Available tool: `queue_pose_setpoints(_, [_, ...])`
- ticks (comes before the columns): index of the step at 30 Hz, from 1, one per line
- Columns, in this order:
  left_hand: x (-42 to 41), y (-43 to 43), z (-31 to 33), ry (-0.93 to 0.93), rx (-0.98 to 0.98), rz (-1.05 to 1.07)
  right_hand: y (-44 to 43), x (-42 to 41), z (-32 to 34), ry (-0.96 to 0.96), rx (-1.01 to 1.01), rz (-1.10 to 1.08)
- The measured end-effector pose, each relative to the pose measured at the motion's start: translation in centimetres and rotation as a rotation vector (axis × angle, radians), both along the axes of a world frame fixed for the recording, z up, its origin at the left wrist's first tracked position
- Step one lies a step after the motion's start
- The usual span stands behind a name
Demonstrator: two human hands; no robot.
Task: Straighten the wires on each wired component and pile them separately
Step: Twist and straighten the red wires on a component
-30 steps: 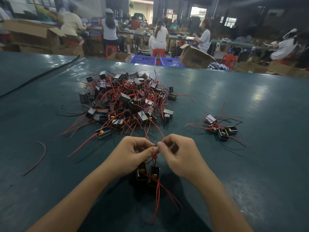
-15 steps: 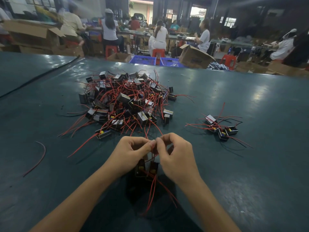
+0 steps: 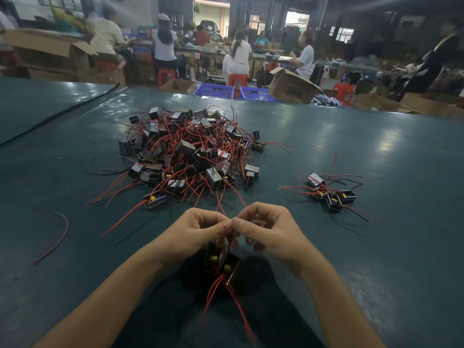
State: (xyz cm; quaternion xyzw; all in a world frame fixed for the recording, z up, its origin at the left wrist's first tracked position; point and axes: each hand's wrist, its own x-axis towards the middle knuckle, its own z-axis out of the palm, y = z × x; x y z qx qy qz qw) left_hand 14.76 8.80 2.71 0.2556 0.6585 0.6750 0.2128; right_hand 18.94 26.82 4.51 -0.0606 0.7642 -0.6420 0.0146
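On my feed the dark green table (image 3: 376, 259) carries a big tangled heap of wired components (image 3: 190, 156) at its middle, with a small pile (image 3: 331, 192) of a few more well apart to the right. Near the front edge I see the left hand (image 3: 193, 234) and right hand (image 3: 273, 234) meeting, fingers curled, above two black components (image 3: 232, 268) that sit side by side with yellow parts showing and red wires trailing towards the camera. Thumb and forefinger of both hands pinch one red lead (image 3: 225, 228) rising from that pair, though I cannot tell whether the lower fingers hold the bodies, and a loose red wire (image 3: 59, 234) lies alone at far left.
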Motion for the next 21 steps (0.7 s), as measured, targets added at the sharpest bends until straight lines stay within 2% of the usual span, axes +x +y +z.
queue_pose_setpoints(4, [-0.06,-0.35,-0.02,0.052,-0.041,-0.034,-0.2,0.26,0.38,-0.331,-0.085,0.037])
queue_pose_setpoints(11, [0.31,0.15,0.1,0.347,-0.163,0.004,0.35,0.2,0.84,-0.58,-0.065,0.035])
queue_pose_setpoints(16, [0.34,0.26,0.04,0.469,-0.208,0.055,0.17,0.08,0.9,-0.641,-0.063,0.023])
queue_pose_setpoints(21, [0.2,0.1,0.12,0.451,-0.195,0.068,0.07,0.21,0.61,-0.436,-0.051,-0.018])
